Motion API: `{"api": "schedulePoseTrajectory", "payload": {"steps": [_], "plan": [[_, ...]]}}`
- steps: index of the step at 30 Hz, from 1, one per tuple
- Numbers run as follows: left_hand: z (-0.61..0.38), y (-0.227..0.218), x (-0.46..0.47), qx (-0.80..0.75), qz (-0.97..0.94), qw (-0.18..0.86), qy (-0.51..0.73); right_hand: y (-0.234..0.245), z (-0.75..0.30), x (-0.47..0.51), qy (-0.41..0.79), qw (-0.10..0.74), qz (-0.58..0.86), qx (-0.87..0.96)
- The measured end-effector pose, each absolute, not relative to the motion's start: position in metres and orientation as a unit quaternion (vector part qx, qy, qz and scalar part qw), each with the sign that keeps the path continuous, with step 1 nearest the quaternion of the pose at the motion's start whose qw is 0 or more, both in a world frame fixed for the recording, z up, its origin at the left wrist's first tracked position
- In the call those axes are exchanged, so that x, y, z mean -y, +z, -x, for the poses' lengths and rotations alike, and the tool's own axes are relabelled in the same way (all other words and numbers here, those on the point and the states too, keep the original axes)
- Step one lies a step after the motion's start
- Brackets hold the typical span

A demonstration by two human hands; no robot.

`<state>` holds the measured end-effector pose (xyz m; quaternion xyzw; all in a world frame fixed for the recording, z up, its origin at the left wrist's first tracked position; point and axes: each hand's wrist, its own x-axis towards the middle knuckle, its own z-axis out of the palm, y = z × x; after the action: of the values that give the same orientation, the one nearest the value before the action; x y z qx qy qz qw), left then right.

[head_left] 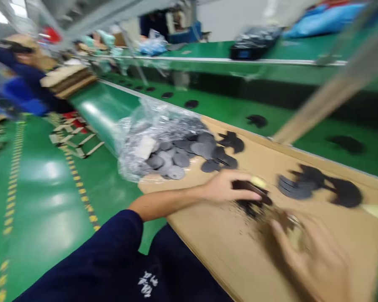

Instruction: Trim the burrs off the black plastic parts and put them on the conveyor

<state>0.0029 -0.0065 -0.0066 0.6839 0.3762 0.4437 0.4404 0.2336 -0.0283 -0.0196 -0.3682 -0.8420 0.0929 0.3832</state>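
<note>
My left hand (227, 186) is closed, its thumb and fingers pinching a thin dark disc (252, 191) that is tilted nearly edge-on. My right hand (318, 251), smeared by motion, curls around a small object (294, 228) with a shiny spot; its kind cannot be made out. Black crumbs (252, 209) lie on the cardboard (214, 235) beneath the hands. Dark flat pieces with notched edges (299, 184) rest to the right of my left hand, and more notched pieces (231, 141) lie beyond it.
An open clear plastic bag (129, 155) spills grey discs (176, 159) at the left end of the cardboard. Dark pieces (191, 104) lie spaced along the green belt behind. A slanted post (327, 96) rises at the back edge. A shelf (208, 52) holds bags. People sit far left.
</note>
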Motion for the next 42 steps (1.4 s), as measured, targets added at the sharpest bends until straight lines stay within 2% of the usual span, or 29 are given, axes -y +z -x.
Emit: {"api": "schedulePoseTrajectory", "payload": {"steps": [2,7,27,31,37,42], "plan": [[-0.004,-0.014,0.011,-0.353,-0.702,0.412,0.461,-0.016,-0.241,0.039,0.061,0.361,0.378,0.85],[-0.009,-0.021,0.022,-0.319,-0.751,0.363,0.45,-0.018,-0.242,0.046,0.096,0.325,0.436,0.834],[-0.011,-0.02,0.025,-0.274,-0.787,0.348,0.43,-0.023,-0.249,0.055,0.029,0.29,0.416,0.862],[-0.013,-0.019,0.027,-0.28,-0.79,0.331,0.433,-0.021,-0.245,0.055,0.074,0.331,0.43,0.837],[-0.011,-0.018,0.025,-0.308,-0.802,0.244,0.45,-0.014,-0.24,0.05,0.194,0.368,0.471,0.778],[-0.01,-0.016,0.025,-0.331,-0.772,0.271,0.469,-0.016,-0.24,0.049,0.215,0.356,0.489,0.767]]}}
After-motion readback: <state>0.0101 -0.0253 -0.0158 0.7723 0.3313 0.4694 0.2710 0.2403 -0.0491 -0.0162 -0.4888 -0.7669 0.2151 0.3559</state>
